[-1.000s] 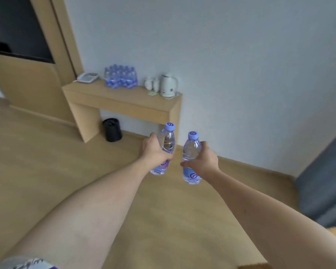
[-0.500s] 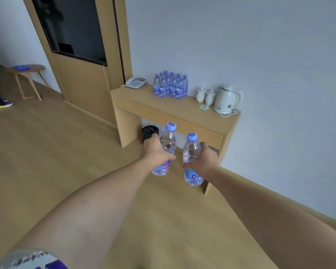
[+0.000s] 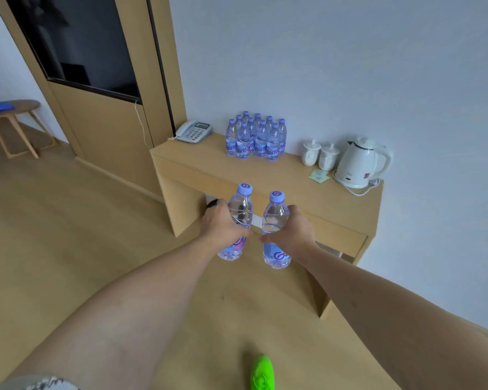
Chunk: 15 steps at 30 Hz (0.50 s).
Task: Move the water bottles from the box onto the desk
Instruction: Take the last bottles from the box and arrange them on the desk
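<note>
I hold two clear water bottles with purple caps upright in front of me. My left hand [image 3: 223, 226] grips the left bottle [image 3: 238, 209] around its middle. My right hand [image 3: 292, 232] grips the right bottle [image 3: 275, 218] the same way. Both bottles hang in the air just in front of the wooden desk [image 3: 279, 178] and a little below its top. A tight cluster of several matching bottles [image 3: 255, 139] stands on the desk near the wall. The box is not in view.
On the desk stand a telephone [image 3: 194, 131] at the left end, two white cups [image 3: 320, 154] and a white kettle [image 3: 359, 161] at the right. A black bin [image 3: 211, 204] sits under the desk. A small wooden side table [image 3: 12, 119] is far left. My green shoe [image 3: 262, 372] shows below.
The desk has grown larger and shifted toward the centre of view as I walked up to it. Both hands keep the same grip on the bottles.
</note>
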Available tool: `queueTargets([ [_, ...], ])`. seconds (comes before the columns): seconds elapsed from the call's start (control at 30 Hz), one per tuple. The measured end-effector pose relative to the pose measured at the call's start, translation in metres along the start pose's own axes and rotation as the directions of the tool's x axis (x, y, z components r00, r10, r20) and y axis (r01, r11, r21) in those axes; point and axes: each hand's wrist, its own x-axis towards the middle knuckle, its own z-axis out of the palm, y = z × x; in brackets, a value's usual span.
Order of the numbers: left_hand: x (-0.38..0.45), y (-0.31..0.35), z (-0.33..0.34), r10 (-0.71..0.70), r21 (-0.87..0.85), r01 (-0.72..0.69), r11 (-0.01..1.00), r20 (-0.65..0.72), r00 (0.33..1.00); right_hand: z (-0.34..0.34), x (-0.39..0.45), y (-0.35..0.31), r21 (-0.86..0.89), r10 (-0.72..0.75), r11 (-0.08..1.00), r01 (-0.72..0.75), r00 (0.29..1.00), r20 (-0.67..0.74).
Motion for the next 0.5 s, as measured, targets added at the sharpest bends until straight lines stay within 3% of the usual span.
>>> queueTargets([
  [0.5, 0.34, 0.007, 0.03, -0.051, 0.095, 0.049, 0.994, 0.021, 0.998, 0.049, 0.337, -0.031, 0.017, 0.065, 0.998, -0.066, 0.997, 0.033],
])
